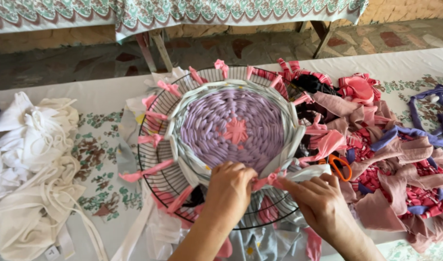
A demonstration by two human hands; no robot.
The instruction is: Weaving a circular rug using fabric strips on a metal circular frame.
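Left hand (231,186) sits at the near edge of the woven mat (233,129), fingers curled together and pressing down on the pale outer band. Right hand (318,200) comes in from the right, thumb and forefinger clamped on a pink fabric strip (268,181) just where it meets the mat's rim. That strip runs roughly left to right between the two hands, its long axis lying along the near rim, its free end pointing toward the right hand.

The mat itself is round, lilac in the middle with a pink star-shaped knot at the centre, lying flat inside a black wire frame (156,169) with pink ties spoking out to the ring all round. It looks like the weaving step is in hand at the outermost round; the next move would call for holding the rim steady with the left hand while the strip is drawn snug, without pulling the ties off the wire.

Orange-handled scissors (340,166) lie just right of the frame on a heap of pink and red scraps (400,179). White cloth (30,169) is piled well apart on the left of the surface (100,96).
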